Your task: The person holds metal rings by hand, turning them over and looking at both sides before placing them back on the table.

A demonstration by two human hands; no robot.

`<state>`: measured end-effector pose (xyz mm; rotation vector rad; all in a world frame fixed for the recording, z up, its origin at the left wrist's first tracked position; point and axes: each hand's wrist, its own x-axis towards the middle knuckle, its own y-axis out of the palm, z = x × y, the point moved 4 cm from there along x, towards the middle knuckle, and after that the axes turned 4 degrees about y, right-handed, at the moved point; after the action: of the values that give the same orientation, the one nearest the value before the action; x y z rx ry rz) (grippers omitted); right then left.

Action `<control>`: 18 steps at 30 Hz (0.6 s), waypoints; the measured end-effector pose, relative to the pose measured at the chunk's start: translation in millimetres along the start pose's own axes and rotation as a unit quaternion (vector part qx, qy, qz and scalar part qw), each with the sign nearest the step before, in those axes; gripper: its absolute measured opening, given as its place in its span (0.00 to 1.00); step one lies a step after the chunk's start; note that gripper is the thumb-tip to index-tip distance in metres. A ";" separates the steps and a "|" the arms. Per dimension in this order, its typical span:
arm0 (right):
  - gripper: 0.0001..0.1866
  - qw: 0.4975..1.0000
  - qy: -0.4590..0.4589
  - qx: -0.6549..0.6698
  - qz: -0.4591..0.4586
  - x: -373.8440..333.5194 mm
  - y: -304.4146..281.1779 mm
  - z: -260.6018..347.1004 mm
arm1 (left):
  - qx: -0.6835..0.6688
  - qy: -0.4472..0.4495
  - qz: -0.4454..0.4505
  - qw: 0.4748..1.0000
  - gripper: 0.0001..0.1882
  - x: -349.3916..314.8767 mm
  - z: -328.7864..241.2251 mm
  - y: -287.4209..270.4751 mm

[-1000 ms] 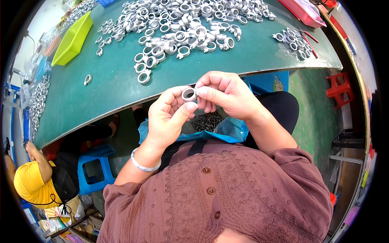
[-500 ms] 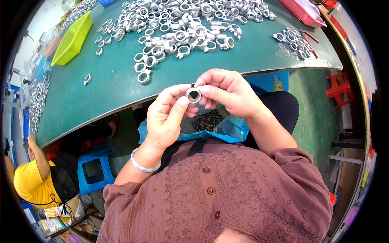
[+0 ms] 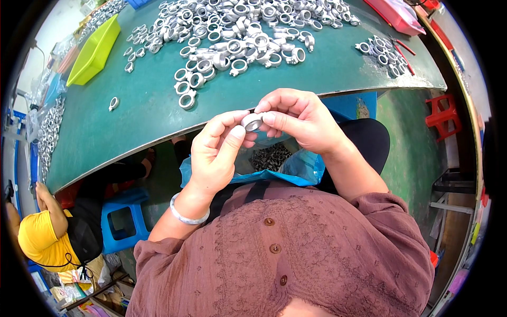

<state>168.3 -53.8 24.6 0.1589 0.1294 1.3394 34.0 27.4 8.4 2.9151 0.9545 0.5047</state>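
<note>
A small silver metal ring [image 3: 252, 122] sits pinched between the fingertips of both hands, just in front of the green table's near edge. My left hand [image 3: 215, 153] grips it from the left with thumb and forefinger; a pale bangle circles that wrist. My right hand [image 3: 296, 119] holds it from the right, with a small dark piece at its fingertips on top of the ring. Below the hands, a blue plastic bag [image 3: 301, 166] on my lap holds small dark parts [image 3: 269, 157].
A heap of silver rings [image 3: 237, 31] covers the green table [image 3: 132, 116], with a smaller group [image 3: 383, 55] at the right. A yellow-green tray [image 3: 95, 50] and red tray [image 3: 396, 16] stand at the sides. A person in yellow [image 3: 42, 238] sits lower left beside a blue stool [image 3: 124, 222].
The ring has been turned between my fingertips and tipped a little, and both hands have shifted slightly. Nothing on the table moved.
</note>
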 end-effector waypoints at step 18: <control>0.07 0.999 -0.033 0.010 0.024 0.8 -0.2 -1.4 | -0.028 0.009 -0.001 1.000 0.16 2.1 -0.1 -1.3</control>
<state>168.4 -53.0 23.2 0.2236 0.0834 1.3792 34.8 29.7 9.0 2.8657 0.9290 0.5480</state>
